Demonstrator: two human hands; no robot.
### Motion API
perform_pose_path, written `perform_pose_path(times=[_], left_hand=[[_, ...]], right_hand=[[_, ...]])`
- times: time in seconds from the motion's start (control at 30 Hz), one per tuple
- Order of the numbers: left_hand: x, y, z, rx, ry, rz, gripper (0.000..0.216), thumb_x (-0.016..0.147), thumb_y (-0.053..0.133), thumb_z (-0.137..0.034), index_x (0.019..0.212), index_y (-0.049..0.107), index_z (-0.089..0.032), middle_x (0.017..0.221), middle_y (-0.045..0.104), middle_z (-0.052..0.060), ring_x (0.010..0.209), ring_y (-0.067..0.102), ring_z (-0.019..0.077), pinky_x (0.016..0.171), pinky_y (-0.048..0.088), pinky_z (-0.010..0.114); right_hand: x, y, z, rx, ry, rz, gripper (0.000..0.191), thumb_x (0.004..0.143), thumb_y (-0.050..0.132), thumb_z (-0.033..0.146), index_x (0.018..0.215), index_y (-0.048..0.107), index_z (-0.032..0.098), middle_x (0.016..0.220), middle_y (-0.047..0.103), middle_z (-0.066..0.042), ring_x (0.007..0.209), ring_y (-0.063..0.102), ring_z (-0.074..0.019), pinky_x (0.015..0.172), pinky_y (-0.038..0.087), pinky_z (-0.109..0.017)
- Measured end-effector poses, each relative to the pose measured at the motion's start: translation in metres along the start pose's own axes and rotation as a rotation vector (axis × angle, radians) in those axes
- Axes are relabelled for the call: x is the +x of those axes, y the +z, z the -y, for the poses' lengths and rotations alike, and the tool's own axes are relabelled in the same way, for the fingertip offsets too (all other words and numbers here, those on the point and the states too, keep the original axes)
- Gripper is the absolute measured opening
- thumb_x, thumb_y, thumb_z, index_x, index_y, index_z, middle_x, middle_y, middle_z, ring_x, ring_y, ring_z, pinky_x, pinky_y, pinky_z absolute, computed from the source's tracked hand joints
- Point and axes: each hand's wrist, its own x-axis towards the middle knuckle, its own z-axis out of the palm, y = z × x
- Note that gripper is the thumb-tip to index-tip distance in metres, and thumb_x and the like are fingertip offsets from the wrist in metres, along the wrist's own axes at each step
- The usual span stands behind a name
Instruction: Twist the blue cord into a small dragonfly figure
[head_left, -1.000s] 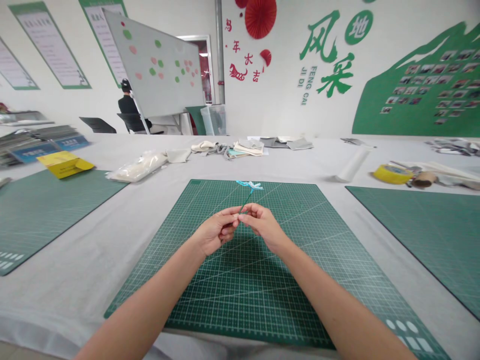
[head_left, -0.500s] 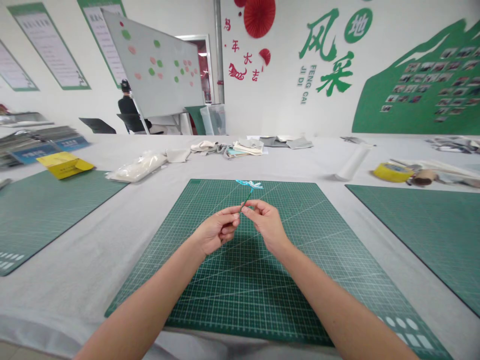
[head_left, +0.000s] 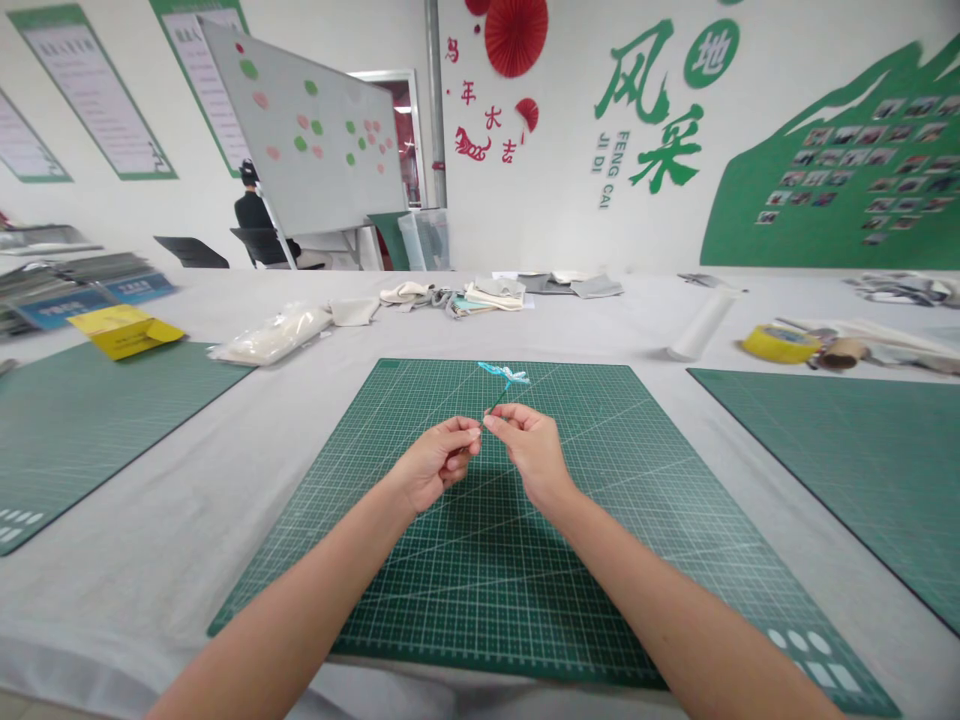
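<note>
A small artificial flower with light blue and white petals tilts up over the far part of the green cutting mat. Its thin dark green stem runs down to my fingertips. My right hand is closed, thumb and forefinger pinching the stem. Touching or almost touching it, my left hand is closed too, its thumb and forefinger pinched at the stem's lower end, which the fingers mostly hide. Both hands are raised above the mat's middle.
More cutting mats lie at left and right. Behind are a yellow folded card, a clear plastic bag, fabric pieces, a white roll and yellow tape. A person sits by the whiteboard.
The flower head has shifted slightly right and down, and less stem shows above my fingers. Both hands keep their pinch in nearly the same place.
</note>
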Motion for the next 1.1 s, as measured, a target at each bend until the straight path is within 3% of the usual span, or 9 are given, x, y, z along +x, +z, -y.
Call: perform_pose_path(times=[0.33, 0.5, 0.77, 0.93, 1.1], left_hand=[[0.0026, -0.0001, 0.0065, 0.047, 0.088, -0.056, 0.022, 0.073, 0.068, -0.022, 0.085, 0.052, -0.016, 0.061, 0.053, -0.007, 0.038, 0.027, 0.0003, 0.035, 0.015, 0.014], [0.0026, -0.0001, 0.0085, 0.121, 0.094, -0.049, 0.020, 0.074, 0.067, -0.025, 0.085, 0.052, -0.017, 0.063, 0.054, -0.006, 0.039, 0.029, 0.0010, 0.036, 0.014, 0.015], [0.0032, -0.0026, 0.0041, 0.551, 0.236, -0.044, 0.022, 0.083, 0.059, -0.035, 0.089, 0.059, -0.014, 0.075, 0.065, 0.003, 0.057, 0.051, 0.0082, 0.052, 0.040, 0.019], [0.0023, 0.0013, 0.0043, 0.545, 0.226, 0.001, 0.026, 0.084, 0.056, -0.041, 0.083, 0.058, -0.015, 0.072, 0.063, 0.002, 0.053, 0.051, 0.0091, 0.048, 0.040, 0.020], [0.0016, 0.0033, 0.0040, 0.544, 0.262, 0.015, 0.028, 0.084, 0.056, -0.043, 0.079, 0.058, -0.015, 0.069, 0.063, 0.002, 0.045, 0.047, 0.0070, 0.044, 0.037, 0.019]], right_hand=[[0.0010, 0.0010, 0.0007, -0.031, 0.007, -0.010, 0.027, 0.071, 0.069, 0.037, 0.082, 0.068, 0.013, 0.050, 0.039, 0.008, 0.044, 0.024, -0.0053, 0.044, 0.017, -0.023], [0.0011, -0.0001, 0.0025, 0.003, 0.048, 0.023, 0.026, 0.070, 0.069, 0.039, 0.078, 0.064, 0.014, 0.046, 0.035, 0.009, 0.042, 0.021, -0.0053, 0.043, 0.017, -0.024], [0.0006, -0.0030, 0.0019, 0.024, 0.052, -0.010, 0.025, 0.070, 0.069, 0.038, 0.077, 0.062, 0.015, 0.045, 0.036, 0.010, 0.042, 0.022, -0.0059, 0.043, 0.020, -0.024], [-0.0042, -0.0001, 0.0060, 0.037, 0.059, 0.024, 0.023, 0.070, 0.068, 0.037, 0.076, 0.062, 0.015, 0.050, 0.047, 0.007, 0.044, 0.030, -0.0066, 0.045, 0.024, -0.024], [-0.0070, 0.0011, 0.0097, 0.048, 0.043, 0.042, 0.021, 0.071, 0.068, 0.036, 0.073, 0.061, 0.015, 0.050, 0.045, 0.007, 0.046, 0.031, -0.0069, 0.047, 0.025, -0.024]])
